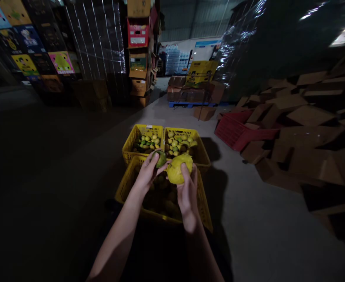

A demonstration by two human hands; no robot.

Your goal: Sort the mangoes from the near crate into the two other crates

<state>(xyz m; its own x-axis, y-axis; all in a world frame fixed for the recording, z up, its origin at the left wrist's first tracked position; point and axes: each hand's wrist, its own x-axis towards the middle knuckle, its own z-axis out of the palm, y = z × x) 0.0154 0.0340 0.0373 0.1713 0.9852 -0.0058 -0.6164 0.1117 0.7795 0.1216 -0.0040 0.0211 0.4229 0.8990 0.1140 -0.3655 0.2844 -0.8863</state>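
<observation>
My left hand (147,172) is closed around a small dark green citrus fruit (161,159). Beside it, my right hand (187,190) grips a larger, knobbly yellow citrus fruit (177,169). Both hands are raised above the near yellow crate (207,207), whose shaded inside holds more fruit that is hard to make out. Beyond it stand two more yellow crates: the far left crate (127,145) has small green and yellow fruits (147,143), and the far right crate (202,150) has larger yellowish ones (180,143).
On the right lie a red crate (233,131) and a heap of flattened cardboard boxes (310,121). Farther back are a blue pallet (191,104) with cartons, a tall stack of boxes (138,62) and wrapped stacks. Grey floor (257,219) surrounds the crates.
</observation>
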